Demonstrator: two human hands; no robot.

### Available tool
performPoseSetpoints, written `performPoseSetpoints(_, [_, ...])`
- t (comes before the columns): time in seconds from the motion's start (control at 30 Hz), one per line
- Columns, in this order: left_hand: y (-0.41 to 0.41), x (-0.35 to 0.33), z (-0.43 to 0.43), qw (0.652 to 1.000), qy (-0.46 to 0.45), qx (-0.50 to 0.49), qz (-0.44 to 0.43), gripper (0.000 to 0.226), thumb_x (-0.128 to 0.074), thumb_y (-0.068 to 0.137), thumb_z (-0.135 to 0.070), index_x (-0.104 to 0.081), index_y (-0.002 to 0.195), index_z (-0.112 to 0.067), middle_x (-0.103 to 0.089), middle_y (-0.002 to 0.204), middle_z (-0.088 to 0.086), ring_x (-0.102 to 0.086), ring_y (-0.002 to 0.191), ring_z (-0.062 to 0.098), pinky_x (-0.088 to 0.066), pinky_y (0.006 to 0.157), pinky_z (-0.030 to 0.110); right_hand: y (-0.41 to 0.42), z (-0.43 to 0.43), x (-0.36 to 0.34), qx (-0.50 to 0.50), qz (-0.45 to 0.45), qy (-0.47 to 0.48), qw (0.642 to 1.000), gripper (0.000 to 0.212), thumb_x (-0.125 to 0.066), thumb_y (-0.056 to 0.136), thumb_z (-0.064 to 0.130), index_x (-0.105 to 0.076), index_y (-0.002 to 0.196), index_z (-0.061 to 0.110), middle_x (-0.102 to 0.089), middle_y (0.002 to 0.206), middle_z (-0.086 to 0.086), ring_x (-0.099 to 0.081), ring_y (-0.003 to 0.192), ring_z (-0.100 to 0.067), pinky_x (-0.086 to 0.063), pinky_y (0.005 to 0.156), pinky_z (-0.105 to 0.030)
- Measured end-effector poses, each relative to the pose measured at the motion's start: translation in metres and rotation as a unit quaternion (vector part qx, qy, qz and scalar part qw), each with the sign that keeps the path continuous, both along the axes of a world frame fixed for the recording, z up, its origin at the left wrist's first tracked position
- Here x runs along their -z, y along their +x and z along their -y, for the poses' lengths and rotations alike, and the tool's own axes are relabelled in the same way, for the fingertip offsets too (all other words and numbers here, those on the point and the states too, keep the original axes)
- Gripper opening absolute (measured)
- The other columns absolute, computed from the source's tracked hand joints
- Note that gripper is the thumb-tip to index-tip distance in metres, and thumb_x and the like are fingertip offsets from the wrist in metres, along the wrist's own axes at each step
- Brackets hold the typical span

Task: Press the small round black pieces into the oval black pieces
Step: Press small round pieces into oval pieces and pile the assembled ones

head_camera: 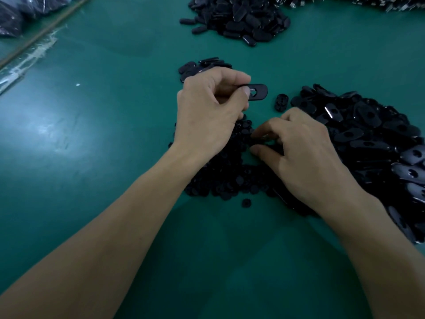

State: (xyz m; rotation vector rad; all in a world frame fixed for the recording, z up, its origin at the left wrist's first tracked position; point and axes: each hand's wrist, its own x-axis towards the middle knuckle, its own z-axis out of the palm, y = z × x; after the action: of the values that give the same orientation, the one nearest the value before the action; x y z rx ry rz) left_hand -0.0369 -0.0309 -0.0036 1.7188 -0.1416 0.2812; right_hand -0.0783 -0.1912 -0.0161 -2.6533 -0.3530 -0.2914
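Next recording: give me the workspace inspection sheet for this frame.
Surface: green table, glossy.
Job's things: oval piece lifted; round-piece pile centre-front; oval pile right; far heap of ovals; small heap mid-table.
Clutter: plastic film, left edge.
Grippers: left hand pinches the oval piece; right hand fingers curled in the round-piece pile, hold unclear.
Cables: nothing seen.
Surroundings: dark bags, far-left corner.

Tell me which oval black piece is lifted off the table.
The oval piece pinched in the left hand, its hole showing. Every other oval lies in piles or loose on the green table.
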Motion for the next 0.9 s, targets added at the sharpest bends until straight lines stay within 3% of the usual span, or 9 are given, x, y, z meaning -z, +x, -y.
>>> performPoseSetpoints(0.1, [-0.001,0.0,0.0,1.0,0.002,0.002,0.0,0.015,-0.069,0.091,-0.004,-0.072,0.092,-0.018,-0.074,0.075,-0.005,-0.073,0.071,0.016,-0.059,0.068,0.028,0.001,0.002,-0.001,0.009,-0.013,-0.018,1.0,0.025,-0.068,0.094,0.033,-0.072,0.113,0.018,-0.052,0.094,0.0,-0.048,0.094,-0.018,-0.033,0.079,-0.027])
performPoseSetpoints(0.4, [-0.001,0.0,0.0,1.0,0.02,-0.003,0.009,0.014,-0.069,0.091,-0.004,-0.073,0.093,-0.018,-0.074,0.077,-0.005,-0.073,0.071,0.009,-0.06,0.074,0.029,-0.002,-0.003,-0.001,0.016,0.0,0.005,1.0,0.015,-0.062,0.096,0.017,-0.073,0.105,0.015,-0.064,0.091,-0.004,-0.059,0.088,-0.024,-0.049,0.081,-0.04])
performPoseSetpoints(0.6, [-0.001,0.001,0.0,0.999,0.042,-0.012,0.015,0.017,-0.07,0.09,-0.007,-0.072,0.092,-0.023,-0.075,0.082,-0.006,-0.074,0.078,0.012,-0.061,0.079,0.034,-0.003,-0.007,-0.001,-0.006,0.011,-0.013,1.0,0.019,-0.059,0.096,0.011,-0.073,0.109,0.011,-0.059,0.09,-0.003,-0.053,0.089,-0.022,-0.038,0.077,-0.032])
performPoseSetpoints(0.7, [-0.001,0.0,0.0,0.999,0.044,-0.013,0.016,0.018,-0.071,0.089,-0.007,-0.072,0.091,-0.025,-0.075,0.082,-0.007,-0.074,0.078,0.011,-0.061,0.081,0.035,-0.003,-0.01,-0.003,-0.002,0.029,0.001,1.0,0.024,-0.054,0.099,0.01,-0.07,0.117,0.01,-0.063,0.099,-0.008,-0.057,0.095,-0.026,-0.043,0.082,-0.035])
performPoseSetpoints(0.73, [-0.002,0.0,0.0,0.999,0.046,-0.013,0.017,0.017,-0.072,0.089,-0.007,-0.072,0.091,-0.025,-0.075,0.082,-0.008,-0.074,0.078,0.01,-0.061,0.081,0.034,-0.003,-0.01,-0.005,0.009,0.037,0.013,0.999,0.026,-0.052,0.101,0.009,-0.069,0.121,0.009,-0.062,0.103,-0.009,-0.058,0.096,-0.024,-0.043,0.083,-0.032])
performPoseSetpoints(0.8, [-0.002,0.0,0.0,0.998,0.059,-0.01,0.02,0.016,-0.072,0.089,-0.008,-0.072,0.092,-0.024,-0.075,0.082,-0.009,-0.073,0.079,0.008,-0.061,0.081,0.032,-0.003,-0.01,-0.007,0.026,0.043,0.033,0.998,0.029,-0.05,0.103,0.009,-0.065,0.127,0.007,-0.059,0.108,-0.008,-0.052,0.093,-0.017,-0.037,0.078,-0.013])
performPoseSetpoints(0.9, [-0.003,0.0,0.001,0.997,0.073,0.002,0.023,0.016,-0.073,0.088,-0.009,-0.073,0.091,-0.025,-0.075,0.081,-0.009,-0.073,0.078,0.007,-0.06,0.079,0.029,-0.003,-0.006,-0.009,0.034,0.038,0.042,0.998,0.027,-0.047,0.104,0.008,-0.066,0.124,0.006,-0.057,0.107,-0.008,-0.046,0.092,-0.012,-0.031,0.079,0.002])
